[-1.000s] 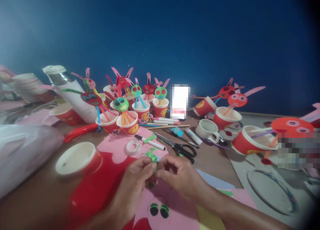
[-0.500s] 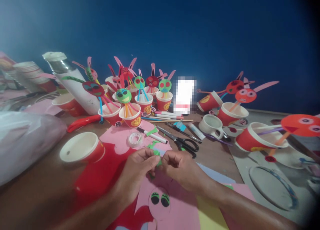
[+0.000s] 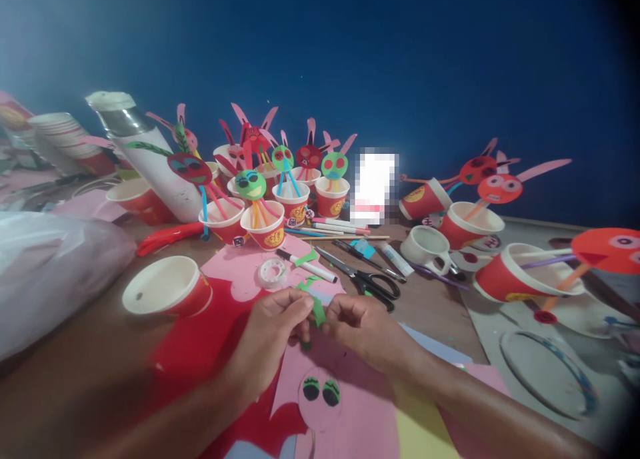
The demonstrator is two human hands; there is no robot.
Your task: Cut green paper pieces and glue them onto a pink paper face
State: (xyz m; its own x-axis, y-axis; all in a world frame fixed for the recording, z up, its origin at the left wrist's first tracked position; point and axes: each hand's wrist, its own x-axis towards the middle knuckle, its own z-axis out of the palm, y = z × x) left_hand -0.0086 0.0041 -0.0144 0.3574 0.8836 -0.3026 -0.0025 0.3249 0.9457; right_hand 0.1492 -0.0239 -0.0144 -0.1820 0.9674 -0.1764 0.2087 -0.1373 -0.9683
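A small green paper piece (image 3: 319,311) is pinched between the fingers of my left hand (image 3: 285,316). My right hand (image 3: 354,320) has its fingers closed at the right edge of that same piece. Below both hands, a pink paper circle (image 3: 320,416) with two black eyes and green lids lies on pink paper (image 3: 367,406). Just beyond my hands are black-handled scissors (image 3: 373,282), a clear tape roll (image 3: 273,271) and a black-and-white marker (image 3: 315,267).
Red paper cups (image 3: 263,226) with paper-faced figures stand across the back. A tilted empty cup (image 3: 163,286) and a plastic bag (image 3: 55,272) are at left. A mug (image 3: 425,249), a round hoop (image 3: 550,376) and more cups are at right. Red paper (image 3: 200,352) lies near my left arm.
More of the green piece shows between my fingers, and my hands are slightly farther apart. The camera view has shifted a little.
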